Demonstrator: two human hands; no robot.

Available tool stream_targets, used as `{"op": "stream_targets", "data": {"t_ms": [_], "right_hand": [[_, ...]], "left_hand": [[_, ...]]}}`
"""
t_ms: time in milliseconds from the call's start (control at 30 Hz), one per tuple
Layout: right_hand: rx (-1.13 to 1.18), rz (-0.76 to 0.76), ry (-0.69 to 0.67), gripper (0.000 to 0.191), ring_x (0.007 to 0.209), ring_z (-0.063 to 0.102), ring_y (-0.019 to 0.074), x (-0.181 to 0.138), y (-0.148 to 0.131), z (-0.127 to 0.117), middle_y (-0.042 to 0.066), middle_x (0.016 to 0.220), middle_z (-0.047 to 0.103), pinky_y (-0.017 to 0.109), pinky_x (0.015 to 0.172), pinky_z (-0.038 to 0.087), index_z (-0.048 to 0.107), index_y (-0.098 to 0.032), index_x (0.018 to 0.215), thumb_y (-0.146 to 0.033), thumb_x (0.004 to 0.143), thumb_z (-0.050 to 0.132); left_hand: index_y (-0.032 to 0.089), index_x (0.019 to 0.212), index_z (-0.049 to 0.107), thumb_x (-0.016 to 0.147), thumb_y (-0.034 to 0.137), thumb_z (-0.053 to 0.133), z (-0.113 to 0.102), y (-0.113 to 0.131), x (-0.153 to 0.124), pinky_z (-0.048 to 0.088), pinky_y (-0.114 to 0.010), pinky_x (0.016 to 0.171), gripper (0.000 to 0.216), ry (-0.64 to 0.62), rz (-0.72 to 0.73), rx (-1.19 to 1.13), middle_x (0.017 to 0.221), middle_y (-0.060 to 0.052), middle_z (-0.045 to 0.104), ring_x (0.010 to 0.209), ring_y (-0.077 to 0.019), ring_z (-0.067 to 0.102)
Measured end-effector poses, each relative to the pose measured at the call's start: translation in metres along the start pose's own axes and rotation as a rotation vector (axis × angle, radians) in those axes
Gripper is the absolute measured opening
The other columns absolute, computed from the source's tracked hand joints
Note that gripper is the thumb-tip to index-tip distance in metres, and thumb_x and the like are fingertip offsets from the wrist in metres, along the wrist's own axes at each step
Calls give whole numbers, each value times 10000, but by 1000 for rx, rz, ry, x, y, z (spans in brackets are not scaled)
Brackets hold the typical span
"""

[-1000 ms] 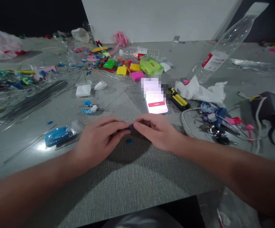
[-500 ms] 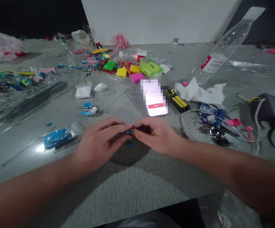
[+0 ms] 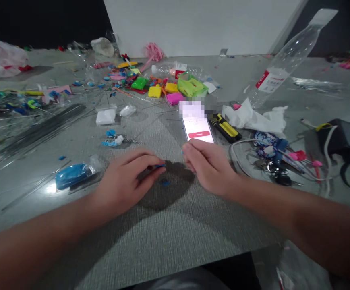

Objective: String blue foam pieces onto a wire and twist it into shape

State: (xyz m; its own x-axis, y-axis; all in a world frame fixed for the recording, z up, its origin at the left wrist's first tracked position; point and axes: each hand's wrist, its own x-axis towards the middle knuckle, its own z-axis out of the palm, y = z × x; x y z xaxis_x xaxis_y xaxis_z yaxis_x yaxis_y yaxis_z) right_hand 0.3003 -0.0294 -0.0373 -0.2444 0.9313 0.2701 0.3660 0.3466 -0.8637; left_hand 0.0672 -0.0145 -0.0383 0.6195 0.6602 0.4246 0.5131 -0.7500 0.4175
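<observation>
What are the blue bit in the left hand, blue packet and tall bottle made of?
Blue bit: opaque, perhaps clay; too small to tell surely.
Blue packet: glossy, likely plastic; see-through end.
Tall bottle: likely smooth plastic; its walls are see-through.

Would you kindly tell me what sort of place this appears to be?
It looks like a craft worktable, judging by the bundle of wire-like strands, the blue packet and the yellow packet lying on it.

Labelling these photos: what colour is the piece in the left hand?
Piece: blue; head view shows it.
</observation>
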Motion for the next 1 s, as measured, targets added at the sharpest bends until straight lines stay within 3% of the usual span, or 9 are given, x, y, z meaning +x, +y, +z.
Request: {"op": "stream_targets", "data": {"t_ms": [100, 200, 300, 433, 600, 700, 867, 1000], "right_hand": [[-139, -53, -46, 241, 665, 551, 110, 3, 0, 3, -4, 713, 612, 251, 600, 399, 608, -179, 807, -285, 1005, 522], [-127, -71, -44, 92, 772, 635, 122, 5, 0, 4, 21, 873, 713, 230, 646, 464, 686, -180, 951, -235, 950, 612], [-151, -72, -68, 106, 729, 625, 117, 5, -1, 3, 18, 843, 719, 226, 626, 459, 705, -180, 911, -270, 938, 657], [-248, -94, -100, 230, 700, 599, 120, 4, -2, 2, 24, 781, 696, 242, 625, 433, 711, -167, 883, -298, 998, 561], [-190, -50, -56, 122, 769, 657, 134, 2, 2, 6, 38, 882, 734, 252, 683, 490, 709, -167, 962, -220, 929, 604], [-189, -49, -71, 70, 725, 640, 126, 1, 3, 7, 18, 818, 712, 255, 673, 481, 692, -171, 901, -213, 895, 636], [-203, -41, -127, 119, 724, 627, 133, -1, 0, 8, 14, 787, 703, 254, 644, 446, 699, -174, 903, -274, 925, 639], [-214, -35, -127, 189, 759, 651, 143, -1, -2, 8, 30, 845, 750, 261, 667, 445, 742, -178, 945, -335, 963, 639]], "left_hand": [[191, 1072, 692, 973, 227, 626, 2, -4, 1, 536, -310, 815, 124, -24, -27, 19, 1014, -50, 718, 913, -175, 674], [190, 1075, 705, 992, 242, 584, 5, -8, 2, 544, -338, 829, 156, -65, -46, 44, 1039, -65, 726, 935, -196, 681], [190, 1096, 709, 992, 229, 557, 8, -10, 2, 557, -379, 864, 188, -130, -69, 87, 1090, -78, 736, 977, -223, 688], [181, 1153, 708, 966, 196, 562, 10, -11, 1, 563, -425, 920, 238, -127, -101, 132, 1157, -95, 745, 1044, -254, 691], [178, 1182, 700, 970, 203, 563, 8, -10, 1, 549, -417, 961, 254, -107, -115, 91, 1191, -93, 729, 1081, -241, 679], [182, 1153, 698, 971, 212, 559, 6, -9, 1, 555, -405, 931, 231, -74, -124, 67, 1159, -95, 719, 1059, -235, 677], [195, 1134, 708, 958, 180, 595, 5, -5, -3, 563, -341, 870, 209, 18, -14, 34, 1111, -81, 719, 988, -196, 687], [177, 1144, 699, 948, 120, 589, 6, -1, -5, 566, -318, 877, 232, 15, 61, 13, 1127, -85, 715, 986, -181, 688]]}}
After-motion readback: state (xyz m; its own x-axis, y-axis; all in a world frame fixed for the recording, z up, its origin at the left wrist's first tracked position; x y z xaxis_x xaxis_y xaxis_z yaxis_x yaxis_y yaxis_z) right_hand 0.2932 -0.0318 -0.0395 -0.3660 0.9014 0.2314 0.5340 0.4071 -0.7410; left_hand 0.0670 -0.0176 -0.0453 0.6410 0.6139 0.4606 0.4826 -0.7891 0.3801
